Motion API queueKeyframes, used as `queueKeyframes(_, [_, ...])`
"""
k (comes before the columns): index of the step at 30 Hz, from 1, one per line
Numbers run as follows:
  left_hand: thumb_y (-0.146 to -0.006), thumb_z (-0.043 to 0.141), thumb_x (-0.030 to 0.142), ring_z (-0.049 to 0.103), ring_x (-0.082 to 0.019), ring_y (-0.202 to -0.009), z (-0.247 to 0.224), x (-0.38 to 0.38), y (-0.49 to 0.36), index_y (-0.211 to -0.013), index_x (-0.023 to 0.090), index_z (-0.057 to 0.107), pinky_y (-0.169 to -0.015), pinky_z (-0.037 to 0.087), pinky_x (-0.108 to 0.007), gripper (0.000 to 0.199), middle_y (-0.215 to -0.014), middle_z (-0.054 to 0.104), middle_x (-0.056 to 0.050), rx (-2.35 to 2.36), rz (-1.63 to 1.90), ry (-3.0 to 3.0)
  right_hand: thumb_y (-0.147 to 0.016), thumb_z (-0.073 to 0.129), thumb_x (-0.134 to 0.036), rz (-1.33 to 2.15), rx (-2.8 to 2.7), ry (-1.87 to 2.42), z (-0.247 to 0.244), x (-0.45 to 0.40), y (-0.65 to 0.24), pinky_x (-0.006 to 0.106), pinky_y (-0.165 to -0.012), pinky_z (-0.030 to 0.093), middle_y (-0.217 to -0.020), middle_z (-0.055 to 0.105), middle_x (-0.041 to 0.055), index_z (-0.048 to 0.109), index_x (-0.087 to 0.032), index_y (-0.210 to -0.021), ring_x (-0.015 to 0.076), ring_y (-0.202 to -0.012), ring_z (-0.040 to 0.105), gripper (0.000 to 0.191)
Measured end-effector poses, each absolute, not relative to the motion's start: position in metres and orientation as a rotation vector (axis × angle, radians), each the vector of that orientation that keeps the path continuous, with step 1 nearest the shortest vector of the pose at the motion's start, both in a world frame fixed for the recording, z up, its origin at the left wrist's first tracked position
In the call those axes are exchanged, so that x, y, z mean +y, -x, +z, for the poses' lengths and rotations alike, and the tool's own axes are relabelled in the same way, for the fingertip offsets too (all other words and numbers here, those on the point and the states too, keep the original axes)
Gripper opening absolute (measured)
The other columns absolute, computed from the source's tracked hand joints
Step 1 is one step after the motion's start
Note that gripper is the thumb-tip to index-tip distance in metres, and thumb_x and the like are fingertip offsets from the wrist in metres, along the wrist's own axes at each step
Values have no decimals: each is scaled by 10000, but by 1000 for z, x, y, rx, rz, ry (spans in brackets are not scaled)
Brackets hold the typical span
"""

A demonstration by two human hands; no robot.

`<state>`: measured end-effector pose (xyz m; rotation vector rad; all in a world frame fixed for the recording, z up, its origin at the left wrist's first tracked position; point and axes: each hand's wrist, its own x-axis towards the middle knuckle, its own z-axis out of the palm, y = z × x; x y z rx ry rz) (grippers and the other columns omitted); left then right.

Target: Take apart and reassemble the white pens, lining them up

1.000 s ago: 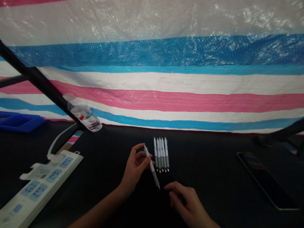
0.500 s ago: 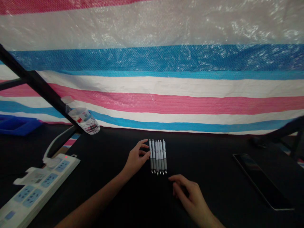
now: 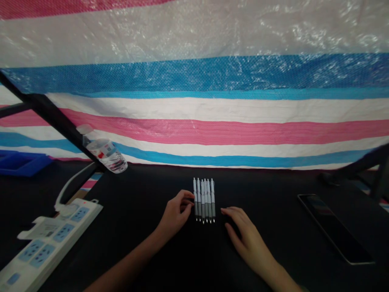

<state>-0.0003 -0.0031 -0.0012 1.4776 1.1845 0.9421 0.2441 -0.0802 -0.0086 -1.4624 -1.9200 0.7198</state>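
Several white and grey click pens point(image 3: 204, 200) lie side by side in a tight row on the black table point(image 3: 146, 186), their tips towards me. At the row's left edge is my left hand point(image 3: 178, 211), fingers bent but apart, its fingertips at the outermost pen and gripping nothing. My right hand point(image 3: 246, 235) rests to the right of the pens, a small gap away, with thumb and fingers spread and nothing in it.
A white power strip point(image 3: 57, 231) lies at left with a plug in it. Behind it a clear water bottle point(image 3: 111, 156) leans by a black frame bar point(image 3: 60, 121). A blue tray point(image 3: 24, 163) sits far left, a dark phone point(image 3: 334, 229) at right. A striped sheet point(image 3: 212, 109) hangs behind.
My right hand has moved up beside the pens and its fingers have opened out. My left hand's fingers have drawn down slightly along the leftmost pen.
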Motion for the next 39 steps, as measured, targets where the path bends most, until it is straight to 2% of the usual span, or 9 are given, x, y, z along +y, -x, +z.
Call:
queueKeyframes(11, [-800,594,105,727,-238,-878,-4,-8,-30,-948,197,688,-730,586,-335,198,-908,725,-65,1146,914,-1525,-954,469,-145,656,-1910,1506,-12,-68,-257,508,-1076,463,-1271,656,132,569,-181,-1320,284,-1257,543,382])
queueKeyframes(19, [-819,540,65,687,-210,-907,-8,-9,-36,-1013,188,638,-801,593,-359,250,-989,682,-66,1098,872,-1761,-935,520,-120,637,-1973,1480,-1,-65,-265,505,-1062,461,-1294,620,115,481,-234,-1407,281,-1225,550,487])
queueKeyframes(22, [-791,637,78,655,-218,-940,-6,-14,-34,-1071,212,623,-834,573,-372,311,-1077,656,-65,1034,822,-1953,-919,590,-131,621,-2053,1475,2,-65,-265,513,-1035,471,-1294,607,119,494,-238,-1394,295,-1190,555,496])
queueKeyframes(27, [-647,862,138,597,-297,-1103,-10,-18,-35,-1146,215,615,-955,524,-448,562,-1206,604,-98,996,712,-2175,-845,699,-116,571,-2139,1475,-4,-65,-264,507,-953,512,-1225,619,109,571,-241,-1307,314,-1108,568,495])
queueKeyframes(31, [-691,834,116,595,-289,-1064,-15,-15,-41,-1124,207,622,-936,524,-449,490,-1154,617,-94,1010,714,-2259,-864,681,-99,518,-2162,1480,-8,-64,-263,489,-920,530,-1181,625,111,601,-219,-1261,305,-1079,578,423])
queueKeyframes(39, [-731,764,58,590,-271,-1018,-13,-10,-51,-1075,184,645,-904,529,-422,385,-1100,628,-88,990,721,-2344,-889,654,-113,424,-2133,1481,-15,-61,-266,497,-912,545,-1183,618,131,589,-203,-1276,305,-1080,589,403])
